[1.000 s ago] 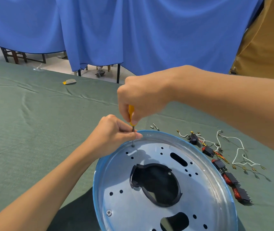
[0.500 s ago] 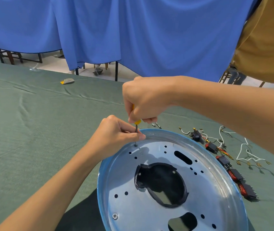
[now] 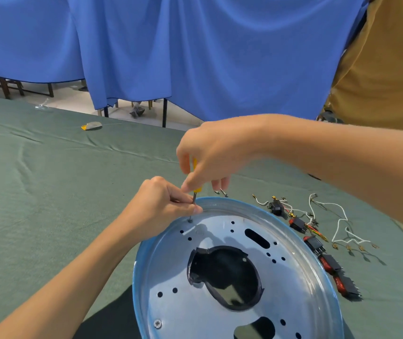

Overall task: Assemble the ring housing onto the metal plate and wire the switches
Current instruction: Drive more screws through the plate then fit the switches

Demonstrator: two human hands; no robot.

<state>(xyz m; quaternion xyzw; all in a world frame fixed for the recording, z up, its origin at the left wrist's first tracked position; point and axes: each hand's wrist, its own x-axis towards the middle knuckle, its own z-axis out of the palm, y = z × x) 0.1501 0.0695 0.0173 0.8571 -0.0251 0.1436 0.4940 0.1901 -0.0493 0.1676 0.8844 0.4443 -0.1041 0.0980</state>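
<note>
A round metal plate (image 3: pixel 291 285) with a blue rim lies on the green cloth, holes across it and a black ring housing (image 3: pixel 251 299) showing through its large central opening. My right hand (image 3: pixel 210 152) grips the yellow handle of a screwdriver (image 3: pixel 195 177), held upright. Its tip sits on a screw (image 3: pixel 190 220) at the plate's far-left edge. My left hand (image 3: pixel 161 206) pinches the screwdriver's shaft just above that screw. Another screw (image 3: pixel 157 323) is seated near the plate's front left.
Several black and red switches (image 3: pixel 327 260) with white wires (image 3: pixel 342 223) lie to the right of the plate. Two loose screws (image 3: pixel 221 192) rest behind the rim. A small yellow and grey item (image 3: pixel 92 126) lies far left. A person in a tan shirt (image 3: pixel 386 64) stands at the right.
The view shifted slightly. My right hand has turned on the screwdriver handle, its fingers more spread now; my left hand keeps pinching the shaft at the same screw.
</note>
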